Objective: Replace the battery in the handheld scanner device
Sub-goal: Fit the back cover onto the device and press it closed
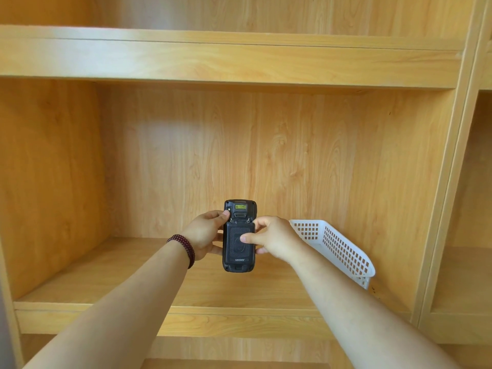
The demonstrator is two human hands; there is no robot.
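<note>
Two bare forearms reach up from the bottom of the view, the left one wearing a dark red bead bracelet (183, 249) at the wrist. Both meet at the scanner (238, 235), which is held upright in the air in front of the wooden shelf (133, 270), its back turned to the person so the ribbed battery cover and the brand lettering face the camera.

The left hand (205, 237) forms the main grip: its fingers curl behind the body and its thumb presses the upper left edge, beside the small window near the top. This looks like a steadying hold, keeping the case still while the other hand works. The right hand (271, 241) is clamped on the opposite side, fingers wrapped around the right edge and thumb laid flat on the middle of the cover. That thumb seems placed to push or slide the cover, or to brace it while the latches just above it are released.

The cover is on and looks fully seated, so the task appears to be at its start, with the old battery inside.

To the right of the grip, just beyond the right wrist, a white perforated basket (343, 251) rests on the shelf, tilted against the back panel. Its contents are hidden from here.
</note>
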